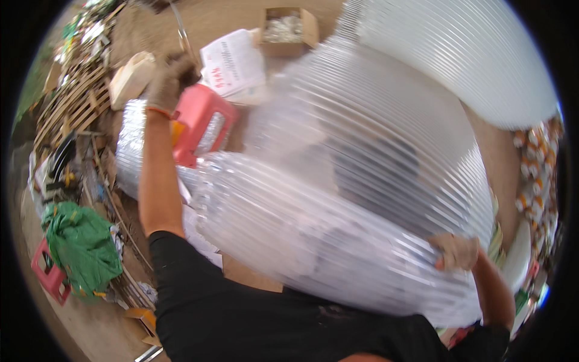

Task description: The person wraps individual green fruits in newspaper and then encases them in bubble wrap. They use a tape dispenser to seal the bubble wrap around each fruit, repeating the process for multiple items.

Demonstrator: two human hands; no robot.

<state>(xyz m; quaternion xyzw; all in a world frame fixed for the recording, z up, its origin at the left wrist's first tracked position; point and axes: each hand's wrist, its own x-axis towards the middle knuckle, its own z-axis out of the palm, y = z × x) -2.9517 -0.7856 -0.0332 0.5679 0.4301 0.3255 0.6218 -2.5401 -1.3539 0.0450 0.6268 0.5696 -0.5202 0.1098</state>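
A large sheet of clear ribbed plastic, apparently inflated air-column packaging, spreads across my front and right side. My right hand, in a pale work glove, grips its near right part. My left hand, in a soiled glove with an orange cuff, is raised beyond a pink plastic stool. It appears closed around a thin, long tool with a pale, metallic upper part. Motion blur hides the fingers and the tool's exact kind. Under my left forearm is a silvery foil roll.
A cardboard box of clear items and printed white sacks lie ahead. More ribbed plastic rises at far right, above orange-and-white items. Wooden slats, scrap and a green bag on a red stool line the left.
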